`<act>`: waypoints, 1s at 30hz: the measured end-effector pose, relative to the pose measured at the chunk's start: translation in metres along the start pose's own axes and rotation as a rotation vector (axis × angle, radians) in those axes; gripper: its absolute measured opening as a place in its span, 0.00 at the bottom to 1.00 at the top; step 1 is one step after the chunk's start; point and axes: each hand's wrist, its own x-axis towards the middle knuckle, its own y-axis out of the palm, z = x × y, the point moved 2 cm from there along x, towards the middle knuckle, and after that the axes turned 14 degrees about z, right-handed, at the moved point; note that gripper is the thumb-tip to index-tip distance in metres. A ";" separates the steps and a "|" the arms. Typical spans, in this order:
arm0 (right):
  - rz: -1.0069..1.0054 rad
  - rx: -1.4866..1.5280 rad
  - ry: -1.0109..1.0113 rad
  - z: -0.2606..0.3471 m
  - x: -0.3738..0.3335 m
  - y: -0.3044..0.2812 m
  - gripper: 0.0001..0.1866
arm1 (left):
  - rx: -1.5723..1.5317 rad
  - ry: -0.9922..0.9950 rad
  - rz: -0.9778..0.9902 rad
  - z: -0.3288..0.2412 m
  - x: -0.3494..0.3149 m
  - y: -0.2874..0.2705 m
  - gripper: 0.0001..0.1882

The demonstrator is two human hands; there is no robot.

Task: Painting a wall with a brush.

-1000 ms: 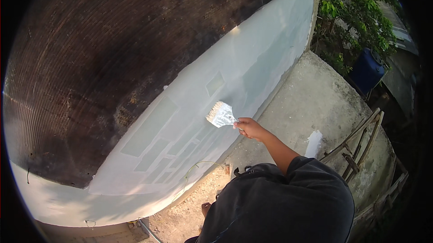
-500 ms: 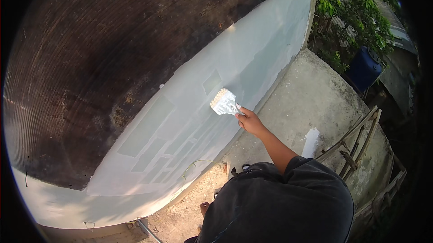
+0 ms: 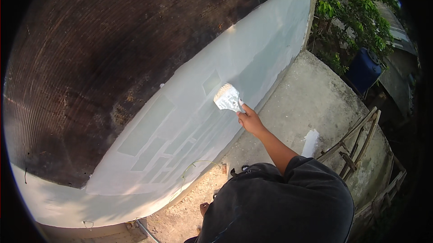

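A wide, flat paintbrush (image 3: pixel 228 98) smeared with white paint is gripped by its handle in my right hand (image 3: pixel 251 121). Its pale bristles point up and left against the wall (image 3: pixel 252 44); whether they press on it I cannot tell. Fresh whitish paint coats much of that wall, with grey-green patches left between the strokes, one of them a small diamond-shaped patch just beyond the bristles. Low beside my dark shirt, only a bit of my left hand (image 3: pixel 204 209) shows, and its fingers are mostly hidden.
Dark corrugated sheeting (image 3: pixel 112 53) overhangs the wall. A concrete ledge (image 3: pixel 306 85) with a white paint smear (image 3: pixel 310 143) lies to the right, a wooden ladder-like frame (image 3: pixel 361 144) at its edge. Beyond are a blue tank (image 3: pixel 363 69) and a tree (image 3: pixel 352 13). A thin vine (image 3: pixel 191 165) crosses the wall's foot.
My right hand and the brush have shifted slightly, the brush head moving a little up and to the right. My left hand stays where it was.
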 end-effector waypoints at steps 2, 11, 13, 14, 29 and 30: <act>0.210 -0.200 -0.020 -0.025 -0.003 0.022 0.24 | 0.023 0.002 0.003 0.002 0.002 -0.002 0.13; -0.096 0.062 -0.051 0.012 0.005 -0.013 0.13 | 0.009 -0.063 0.010 0.006 -0.003 -0.001 0.13; -0.099 0.070 -0.043 0.013 0.006 -0.012 0.13 | 0.055 -0.030 -0.004 0.008 -0.009 0.000 0.13; -0.103 0.081 -0.037 0.013 0.006 -0.011 0.14 | 0.079 -0.014 -0.011 0.009 -0.011 0.000 0.13; -0.096 0.130 0.032 0.020 -0.010 -0.021 0.14 | -0.105 -0.072 0.047 -0.089 -0.040 -0.001 0.12; -0.106 0.142 -0.001 0.028 -0.010 -0.021 0.14 | -0.038 -0.053 0.014 -0.072 -0.034 -0.003 0.12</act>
